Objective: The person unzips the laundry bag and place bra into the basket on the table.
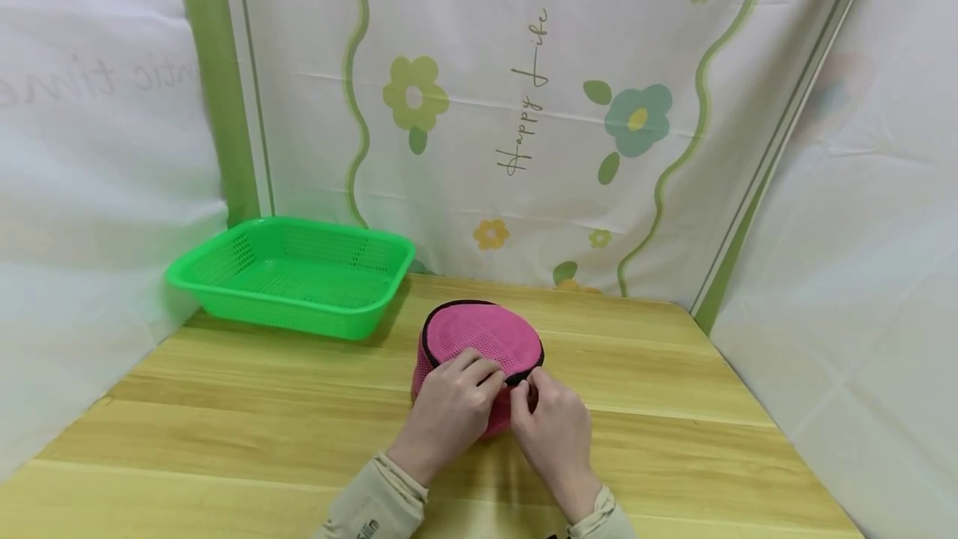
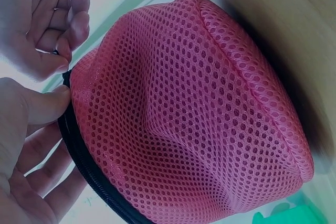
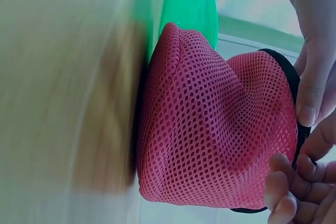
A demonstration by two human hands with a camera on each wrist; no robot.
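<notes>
A round pink mesh bag [image 1: 486, 331] stands upright on the table, its lid edged by a black zipper [image 2: 92, 174]. My left hand [image 1: 456, 402] grips the near rim, thumb pressed on the black edge and fingers over the lid. Close beside it, my right hand [image 1: 554, 431] pinches the zipper pull between thumb and forefinger, the pull mostly hidden by the fingertips. Its other fingers are curled, as the right wrist view shows. The side wall [image 3: 210, 124] of the bag is dented inward. What is inside the bag is hidden.
A green plastic basket [image 1: 277, 313] with perforated sides stands at the back left of the wooden table [image 1: 674, 456]. White printed curtains [image 1: 464, 106] hang behind and on both sides of the table.
</notes>
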